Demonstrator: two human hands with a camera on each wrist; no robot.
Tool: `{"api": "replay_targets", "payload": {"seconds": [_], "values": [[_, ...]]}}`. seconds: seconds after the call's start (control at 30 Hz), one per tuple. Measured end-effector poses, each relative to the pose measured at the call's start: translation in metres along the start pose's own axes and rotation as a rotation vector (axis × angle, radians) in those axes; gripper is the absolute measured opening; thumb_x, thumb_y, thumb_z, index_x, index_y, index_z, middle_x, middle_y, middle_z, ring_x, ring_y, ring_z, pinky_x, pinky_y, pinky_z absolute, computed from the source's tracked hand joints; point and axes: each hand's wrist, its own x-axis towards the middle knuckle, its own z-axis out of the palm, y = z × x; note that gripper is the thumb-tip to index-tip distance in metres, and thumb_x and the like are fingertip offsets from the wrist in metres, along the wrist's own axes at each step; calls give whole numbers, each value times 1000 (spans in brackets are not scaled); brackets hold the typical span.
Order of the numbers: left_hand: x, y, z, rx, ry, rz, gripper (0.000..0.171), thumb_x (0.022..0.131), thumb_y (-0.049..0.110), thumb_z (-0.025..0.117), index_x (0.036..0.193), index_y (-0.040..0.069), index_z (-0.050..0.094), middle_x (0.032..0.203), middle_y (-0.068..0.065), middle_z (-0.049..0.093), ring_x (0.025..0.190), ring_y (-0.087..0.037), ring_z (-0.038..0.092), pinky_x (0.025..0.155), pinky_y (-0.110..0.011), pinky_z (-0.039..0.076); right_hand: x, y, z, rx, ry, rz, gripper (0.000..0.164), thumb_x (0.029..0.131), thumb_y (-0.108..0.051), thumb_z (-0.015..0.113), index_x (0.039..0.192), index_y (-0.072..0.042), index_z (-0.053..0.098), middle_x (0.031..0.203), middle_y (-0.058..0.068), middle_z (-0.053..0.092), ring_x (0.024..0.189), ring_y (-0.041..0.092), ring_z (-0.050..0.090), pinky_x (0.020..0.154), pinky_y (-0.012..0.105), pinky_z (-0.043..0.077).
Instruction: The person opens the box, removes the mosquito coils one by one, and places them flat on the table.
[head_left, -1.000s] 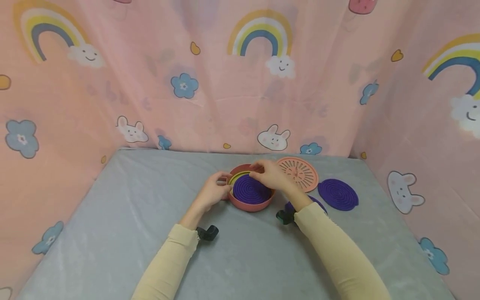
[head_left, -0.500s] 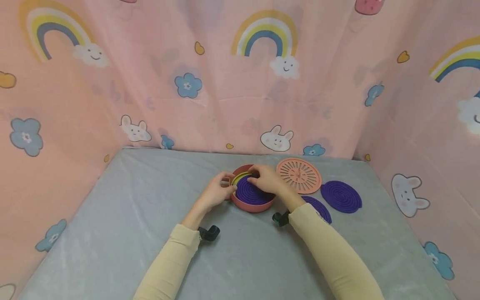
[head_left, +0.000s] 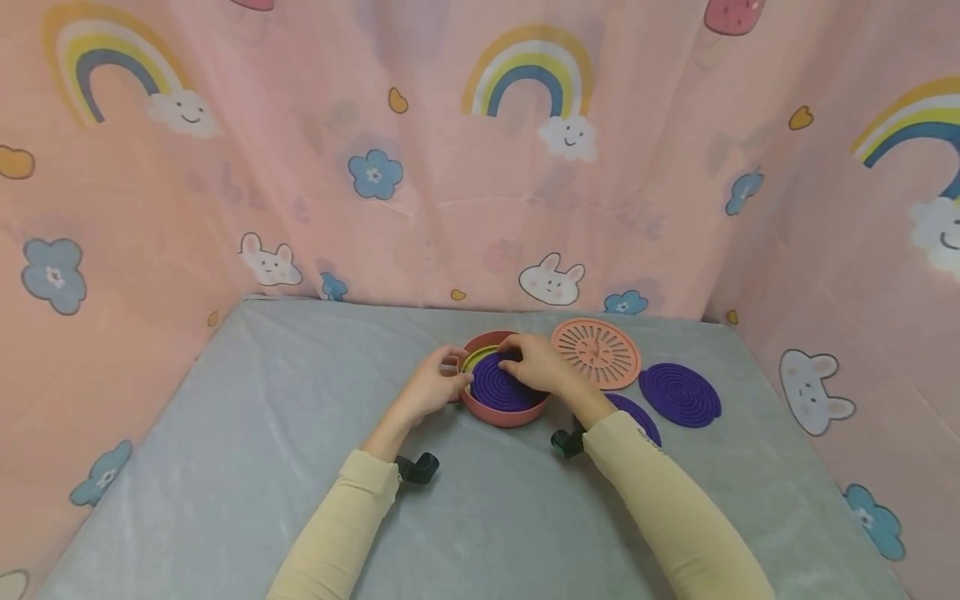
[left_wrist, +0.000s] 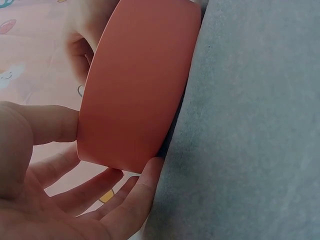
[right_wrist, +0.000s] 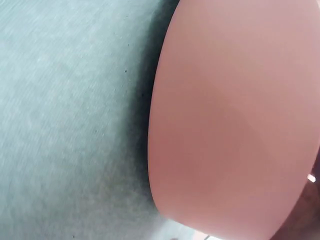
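A round, reddish-pink coaster holder (head_left: 501, 417) stands on the grey cloth. Inside it, a purple coaster (head_left: 497, 385) with spiral grooves lies over a yellow-green one (head_left: 472, 362). My left hand (head_left: 429, 385) grips the holder's left side; in the left wrist view the thumb touches the rim of the holder (left_wrist: 135, 85) and the fingers spread along its wall and base. My right hand (head_left: 538, 363) reaches over the far right rim and pinches the purple coaster's edge, its fingertips partly hidden. The right wrist view is mostly filled by the holder's outer wall (right_wrist: 225, 115).
A slotted pink lid (head_left: 597, 354) lies behind my right hand. To the right are a second purple coaster (head_left: 680, 395) and a third (head_left: 636, 417), partly covered by my right forearm. A patterned pink curtain (head_left: 450, 225) rises behind and beside the table (head_left: 480, 517).
The view has shifted slightly. The purple coaster sits a little lower in the holder than a second ago, and my right hand has shifted slightly with it. My left hand stays on the holder.
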Motion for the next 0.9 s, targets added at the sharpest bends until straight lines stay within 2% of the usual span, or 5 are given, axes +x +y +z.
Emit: {"api": "replay_targets", "payload": {"seconds": [0.13,0.27,0.47,0.7,0.9], "values": [[-1,0,0,0,0,7,40,99,16,67,137,11,58,142,-17,52,128,-34,56,84,-37,59,-2,0,-3,24,9,20,31,98,-16,68,126,-4,68,131,16,65,127,34,57,110,53,42],[0,0,0,-1,1,11,40,98,16,68,137,11,58,142,-17,53,127,-34,57,84,-37,59,-3,0,-7,34,35,2,31,97,-17,69,126,-5,68,131,16,64,127,35,55,110,55,41],[0,0,-1,11,2,13,39,99,17,68,137,12,58,143,-17,52,128,-35,56,85,-39,59,-6,2,-14,105,50,-14,30,96,-13,71,125,-6,68,127,16,62,118,34,57,103,54,47],[1,-2,-1,1,6,7,38,99,15,67,136,12,59,142,-17,52,129,-35,55,85,-38,59,-10,5,-26,160,19,8,30,95,-11,72,125,-7,69,120,14,66,110,32,61,95,51,53],[2,-2,1,9,8,8,40,99,15,67,137,12,59,141,-17,53,128,-34,56,85,-37,59,-17,8,-34,224,-45,58,31,94,-12,73,124,-7,69,128,16,65,120,36,59,102,54,49]]}}
